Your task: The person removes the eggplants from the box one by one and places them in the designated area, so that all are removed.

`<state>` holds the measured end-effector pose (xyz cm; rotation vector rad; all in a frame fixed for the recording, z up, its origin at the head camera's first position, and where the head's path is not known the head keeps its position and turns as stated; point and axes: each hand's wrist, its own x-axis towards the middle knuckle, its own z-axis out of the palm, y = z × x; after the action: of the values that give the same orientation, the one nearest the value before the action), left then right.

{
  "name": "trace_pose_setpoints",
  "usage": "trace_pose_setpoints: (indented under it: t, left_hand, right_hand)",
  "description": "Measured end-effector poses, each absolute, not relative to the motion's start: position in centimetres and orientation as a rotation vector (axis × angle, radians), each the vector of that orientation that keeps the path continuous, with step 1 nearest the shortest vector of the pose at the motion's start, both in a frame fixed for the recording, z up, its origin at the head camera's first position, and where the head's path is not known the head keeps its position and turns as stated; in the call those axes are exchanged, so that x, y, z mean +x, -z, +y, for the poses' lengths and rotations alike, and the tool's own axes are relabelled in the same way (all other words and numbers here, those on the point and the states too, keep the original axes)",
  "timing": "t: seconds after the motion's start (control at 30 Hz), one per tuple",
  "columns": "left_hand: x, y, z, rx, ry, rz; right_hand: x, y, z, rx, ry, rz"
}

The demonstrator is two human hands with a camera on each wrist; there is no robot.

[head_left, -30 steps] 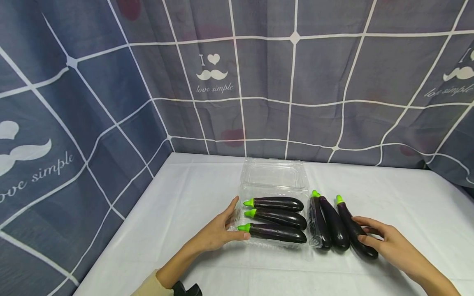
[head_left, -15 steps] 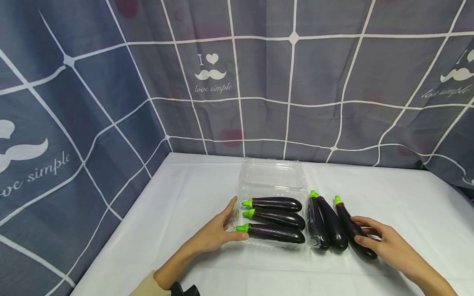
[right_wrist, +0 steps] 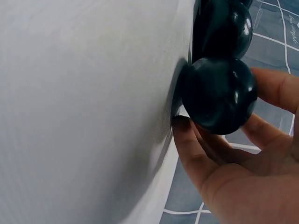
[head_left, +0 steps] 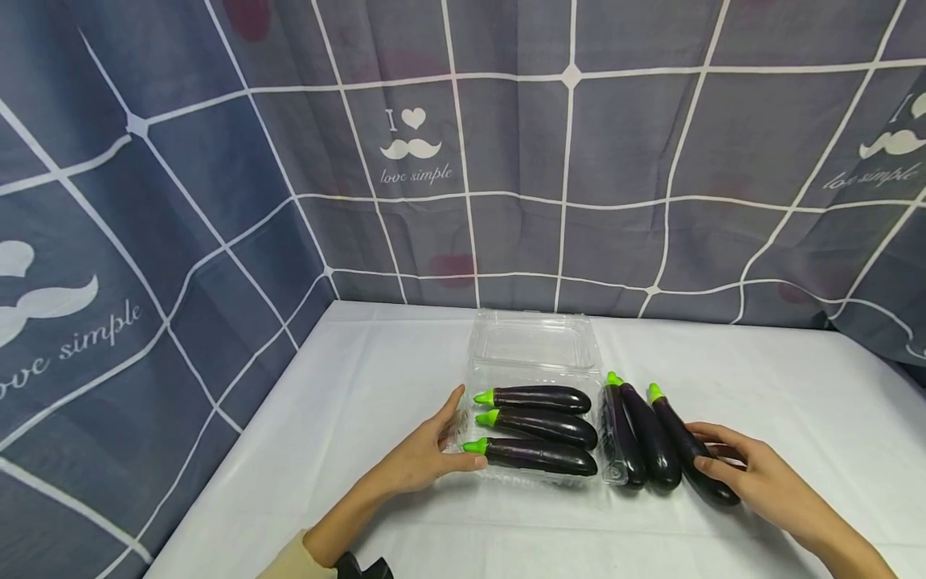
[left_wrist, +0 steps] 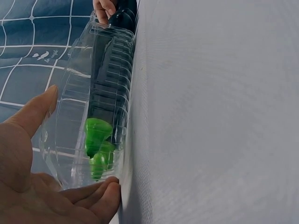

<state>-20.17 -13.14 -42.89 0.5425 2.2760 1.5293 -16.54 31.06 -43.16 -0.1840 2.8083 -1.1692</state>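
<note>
- Here's the left hand [head_left: 419, 458], wrapped round the left end of a clear, ribbed plastic clamshell box [head_left: 537, 376], thumb along the near corner and the other fingertips against the end wall, low down by the tabletop
- Over on the other side, the right hand [head_left: 755, 470] has a long, glossy, dark purple eggplant with a bright green cap [head_left: 690, 450], thumb on one side and fingers on the other, grasping it near its fat end
- That eggplant sits rightmost of all, slanted, cap pointing away from the person; whether its whole length touches the table, I can't tell
- Just left of it, a plump middle eggplant [head_left: 651, 438], and beside that a slimmer eggplant [head_left: 624, 438] right up by the box, clear plastic overlapping its near left edge
- Inside the box, three dark eggplants [head_left: 553, 429] lie crosswise in a row, green caps all to the left
- The see-through lid [head_left: 535, 342] is folded back on the far side, all on a white cloth-covered table [head_left: 391, 354]
</note>
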Motion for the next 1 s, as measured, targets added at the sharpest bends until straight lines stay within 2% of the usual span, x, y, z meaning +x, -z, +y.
trace_pose_setpoints:
  t: [0.27, 0.67, 1.0]
  left_hand:
    - [-20.23, 43.18, -13.15, 0.531, -1.526, 2.278]
    - [-20.24, 43.12, -13.18, 0.531, -1.524, 2.279]
    - [-20.19, 43.07, -13.11, 0.532, -1.526, 2.278]
  right_hand:
    - [-16.77, 42.97, 31.04, -0.088, 1.126, 2.803]
    - [-16.61, 43.26, 30.80, -0.153, 1.151, 2.864]
    - [-16.66, 43.14, 30.74, -0.103, 1.149, 2.840]
